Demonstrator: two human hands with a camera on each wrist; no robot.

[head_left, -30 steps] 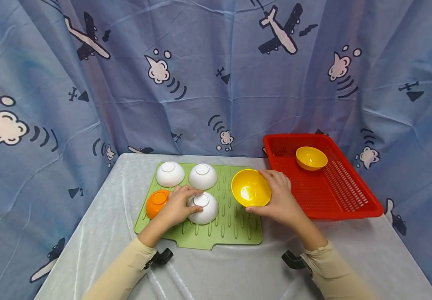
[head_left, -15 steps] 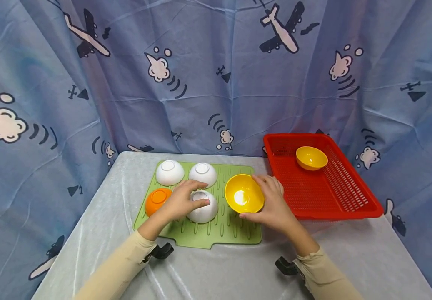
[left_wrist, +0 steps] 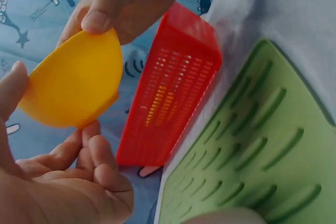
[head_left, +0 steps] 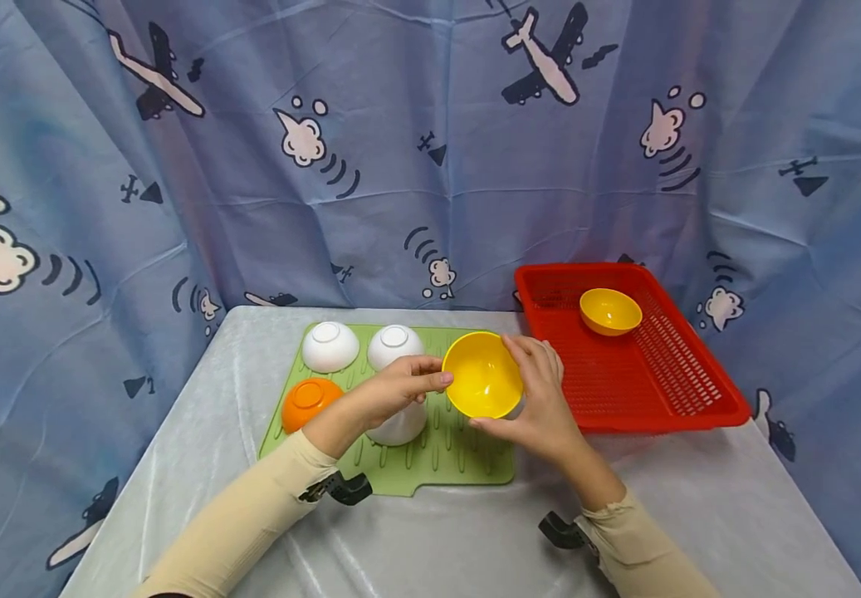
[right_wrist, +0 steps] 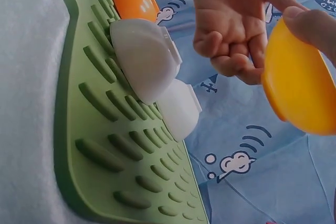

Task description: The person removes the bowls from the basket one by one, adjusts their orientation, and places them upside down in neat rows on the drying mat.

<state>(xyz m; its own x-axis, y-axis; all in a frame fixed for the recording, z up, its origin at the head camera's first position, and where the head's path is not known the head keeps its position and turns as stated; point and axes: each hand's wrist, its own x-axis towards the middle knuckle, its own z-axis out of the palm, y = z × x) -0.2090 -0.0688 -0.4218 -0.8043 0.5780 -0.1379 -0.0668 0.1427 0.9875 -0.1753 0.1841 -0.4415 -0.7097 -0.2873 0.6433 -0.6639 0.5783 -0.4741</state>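
Observation:
Over the green drying mat [head_left: 460, 465], both hands hold one yellow bowl [head_left: 482, 375], its inside facing me in the head view. My right hand [head_left: 545, 407] grips its right side, thumb at the lower rim and fingers higher up. The left hand [head_left: 381, 397] pinches its left rim. In the left wrist view, the left fingertips [left_wrist: 90, 128] meet the bowl's base from below. Upside down on the mat sit white bowls [head_left: 330, 347] and an orange bowl [head_left: 310, 400]. The nearest white bowl [head_left: 398, 428] is partly hidden behind the left hand.
A red plastic basket [head_left: 624, 390] stands at the right, with another yellow bowl [head_left: 610, 312] upright inside near its back. A pale cloth covers the table [head_left: 430, 540]. Behind hangs a blue curtain [head_left: 370, 249] printed with airplanes.
My left hand has lifted off the near white bowl and moved right to take the yellow bowl's rim. The right hand has brought that bowl slightly left.

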